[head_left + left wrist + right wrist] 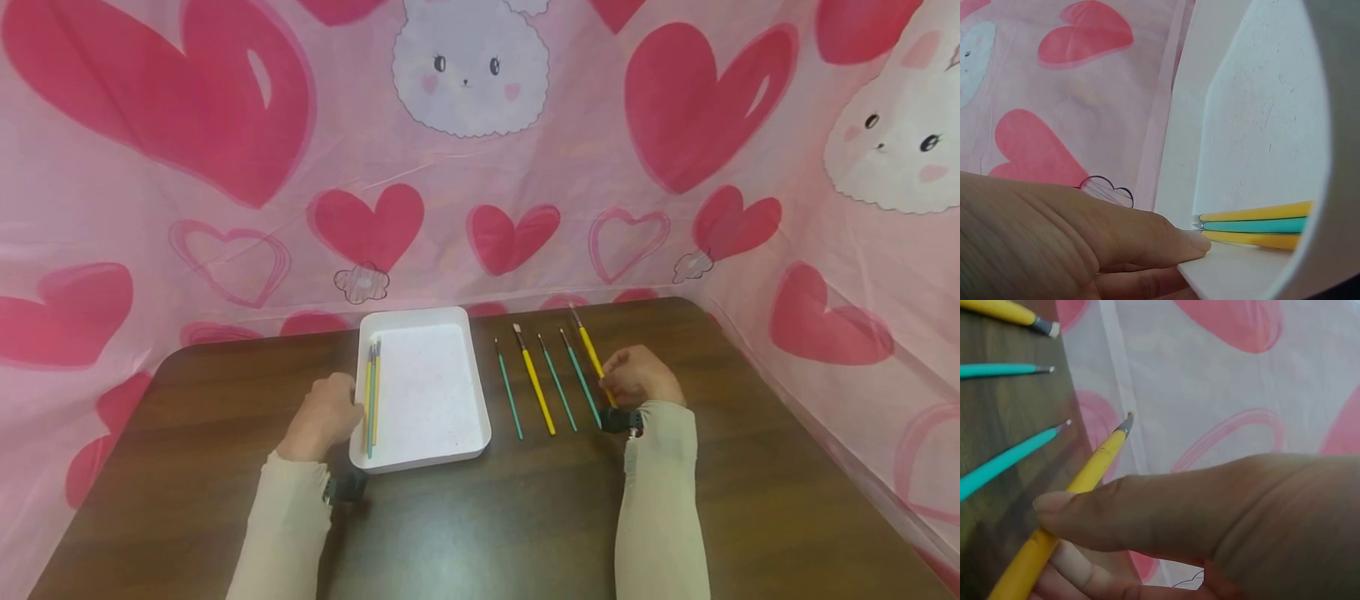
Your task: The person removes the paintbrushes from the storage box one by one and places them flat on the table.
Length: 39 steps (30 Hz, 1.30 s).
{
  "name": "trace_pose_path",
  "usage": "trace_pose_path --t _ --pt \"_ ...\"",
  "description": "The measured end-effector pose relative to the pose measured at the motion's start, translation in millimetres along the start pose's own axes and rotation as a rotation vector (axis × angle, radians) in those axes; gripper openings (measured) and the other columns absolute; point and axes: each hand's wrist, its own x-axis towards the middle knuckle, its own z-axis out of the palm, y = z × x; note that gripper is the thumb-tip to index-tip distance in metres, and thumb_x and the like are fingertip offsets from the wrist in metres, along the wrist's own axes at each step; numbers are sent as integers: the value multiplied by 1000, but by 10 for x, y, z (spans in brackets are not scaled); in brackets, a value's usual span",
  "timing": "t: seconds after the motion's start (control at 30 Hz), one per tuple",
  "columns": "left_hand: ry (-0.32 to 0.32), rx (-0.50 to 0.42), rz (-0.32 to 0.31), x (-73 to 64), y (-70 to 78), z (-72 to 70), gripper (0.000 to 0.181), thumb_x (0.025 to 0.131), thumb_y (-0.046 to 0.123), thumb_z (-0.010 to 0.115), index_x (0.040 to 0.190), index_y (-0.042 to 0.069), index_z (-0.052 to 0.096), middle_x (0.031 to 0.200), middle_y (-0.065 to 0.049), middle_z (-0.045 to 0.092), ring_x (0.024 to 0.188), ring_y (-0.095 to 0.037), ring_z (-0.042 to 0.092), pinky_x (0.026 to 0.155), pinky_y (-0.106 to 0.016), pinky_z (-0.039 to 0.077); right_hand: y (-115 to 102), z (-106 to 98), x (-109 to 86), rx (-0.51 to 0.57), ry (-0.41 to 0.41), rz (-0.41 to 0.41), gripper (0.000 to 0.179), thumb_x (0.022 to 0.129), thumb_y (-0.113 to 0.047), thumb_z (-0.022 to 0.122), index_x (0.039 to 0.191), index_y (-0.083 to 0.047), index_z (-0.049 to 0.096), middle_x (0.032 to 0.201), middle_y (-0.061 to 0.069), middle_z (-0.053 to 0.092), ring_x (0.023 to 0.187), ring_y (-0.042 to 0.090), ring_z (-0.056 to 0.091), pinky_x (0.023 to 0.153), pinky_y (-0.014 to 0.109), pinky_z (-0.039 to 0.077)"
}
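Observation:
My right hand [641, 375] pinches a yellow paintbrush [590, 346] between thumb and fingers, its bristle tip pointing away from me. In the right wrist view the thumb lies across the yellow handle [1094, 465]. My left hand [324, 414] grips the left wall of a white tray [480, 400], thumb over the rim. Inside, along that wall, lie two yellow brushes and a teal brush [1254, 225] side by side. Between tray and right hand, a row on the table holds a teal brush [509, 392], a yellow flat brush [537, 383] and two more teal brushes [557, 385].
The brown wooden table [450, 533] has rounded far corners. Close behind its far edge hangs a pink cloth [450, 167] with hearts and white animal faces, which also runs along the sides. A dark camera [621, 419] is strapped at each wrist.

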Motion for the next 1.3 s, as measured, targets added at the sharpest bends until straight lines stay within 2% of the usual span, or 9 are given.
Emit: trace_pose_path --t 0.17,0.33,0.53,0.77,0.87,1.07,1.3 --pt "3 0 8 2 2 -2 37 94 11 68 125 -6 58 105 -21 68 85 -29 66 73 -44 60 47 10 36 5 16 9 20 91 -3 67 109 7 64 96 18 65 83 29 64 74 38 60" --pt "-1 5 -5 17 -2 3 37 95 11 68 126 -6 57 106 -22 67 85 -30 66 72 -43 60 84 37 55 -7 29 17 20 91 -3 68 107 8 65 100 20 66 86 31 65 77 41 61" --pt "-4 5 -10 18 -3 7 37 95 11 68 126 -6 57 105 -21 67 85 -30 65 71 -41 59 99 56 57 -66 42 64 23 92 -7 69 111 6 64 102 21 65 88 33 63 73 39 58" --pt "0 6 -7 10 -3 5 39 94 12 69 127 -6 57 108 -22 67 87 -31 66 77 -49 61 86 63 72 -135 57 91 21 91 -9 72 105 5 66 97 19 65 86 32 60 70 36 55" --pt "2 9 -1 9 -3 5 39 94 11 69 127 -6 57 107 -22 67 87 -30 65 76 -48 61 81 65 61 -160 63 93 20 90 -9 73 103 6 67 94 19 66 84 32 61 70 36 55" --pt "4 8 2 10 -5 11 38 94 11 69 126 -6 57 105 -21 67 85 -29 65 73 -44 60 75 77 58 -151 70 107 23 89 -9 74 103 7 66 91 18 65 81 31 61 65 34 55" --pt "10 9 2 16 -8 16 40 94 11 69 127 -6 57 108 -22 67 87 -31 66 80 -53 61 72 87 54 -122 78 120 25 90 -11 73 104 8 67 89 17 63 78 29 60 63 31 54"
